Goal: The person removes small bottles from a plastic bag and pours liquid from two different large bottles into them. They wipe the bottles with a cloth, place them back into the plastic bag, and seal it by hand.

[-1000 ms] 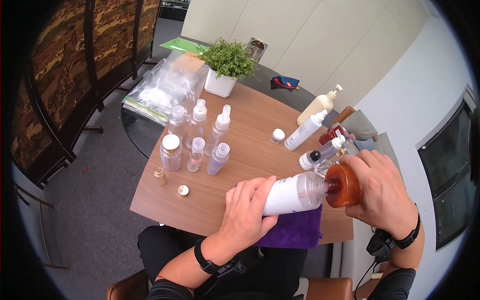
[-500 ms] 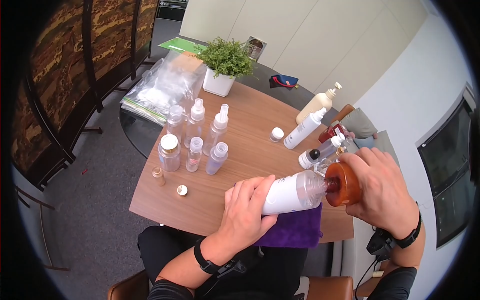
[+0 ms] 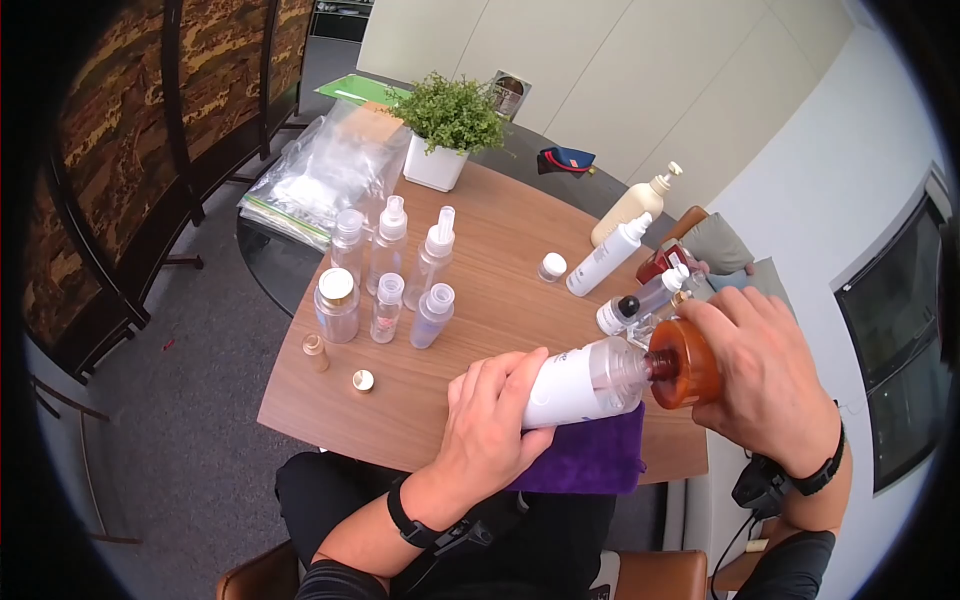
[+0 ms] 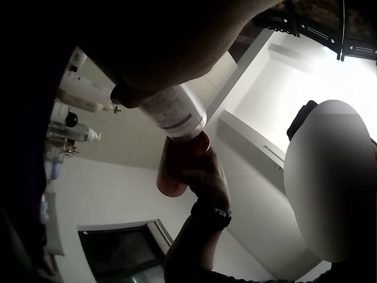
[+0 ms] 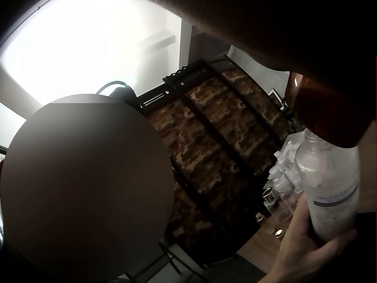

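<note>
Left hand: the left hand (image 3: 492,425) grips the lower part of a clear, round plastic bottle with a white label (image 3: 580,388) — fingers on the upper side, thumb below.
Right hand: the right hand (image 3: 755,370) is closed round a translucent amber-brown bottle (image 3: 690,362).
Bottle mouths: the amber-brown bottle is tipped over, its dark neck at the open mouth of the clear bottle; cannot tell whether the neck sits inside. The clear bottle leans, mouth towards the right hand.
Position: both bottles are held up, the clear one above a purple plush cloth (image 3: 590,455) at the near edge of a brown wood-grain table (image 3: 500,300).
Small bottles: six stand at the left — two with nozzle tops at the back, one with a gold-rimmed white cap (image 3: 338,308) at the front.
Loose cap: a small round gold-edged cap (image 3: 363,381) lies in front of them, near a small gold-topped bottle (image 3: 315,352).
Far right: a small white-lidded jar (image 3: 551,267), a slim white bottle (image 3: 608,258) and a cream pump bottle (image 3: 630,213).
Back: a green leafy plant (image 3: 450,115) in a square white pot (image 3: 434,165), beside clear plastic bags (image 3: 330,170).
</note>
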`<move>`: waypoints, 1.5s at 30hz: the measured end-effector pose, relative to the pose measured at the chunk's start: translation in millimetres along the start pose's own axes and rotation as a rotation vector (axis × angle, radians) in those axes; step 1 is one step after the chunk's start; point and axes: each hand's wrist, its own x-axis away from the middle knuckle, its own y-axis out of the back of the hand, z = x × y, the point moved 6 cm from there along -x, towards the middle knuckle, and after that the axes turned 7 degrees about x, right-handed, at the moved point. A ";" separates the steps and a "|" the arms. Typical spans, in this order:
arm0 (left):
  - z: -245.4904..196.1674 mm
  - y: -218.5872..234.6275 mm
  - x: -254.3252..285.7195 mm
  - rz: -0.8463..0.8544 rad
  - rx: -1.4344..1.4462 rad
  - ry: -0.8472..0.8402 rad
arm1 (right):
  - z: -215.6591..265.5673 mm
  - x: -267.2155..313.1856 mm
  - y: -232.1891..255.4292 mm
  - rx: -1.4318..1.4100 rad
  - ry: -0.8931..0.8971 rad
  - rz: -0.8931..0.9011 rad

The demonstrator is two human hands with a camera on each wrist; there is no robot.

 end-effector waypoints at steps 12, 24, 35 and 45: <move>-0.1 2.1 -1.2 -0.030 0.017 -0.009 | 7.4 -8.6 9.7 0.089 0.036 -0.005; 1.2 2.1 -0.1 -0.019 0.007 -0.007 | 23.8 -19.5 23.1 0.268 0.077 -0.125; 4.4 3.5 0.1 -0.041 0.010 0.032 | 39.6 -35.4 33.5 0.296 0.087 -0.178; 6.9 8.5 2.9 -0.077 0.037 0.081 | 70.1 -51.4 52.5 0.232 0.150 -0.315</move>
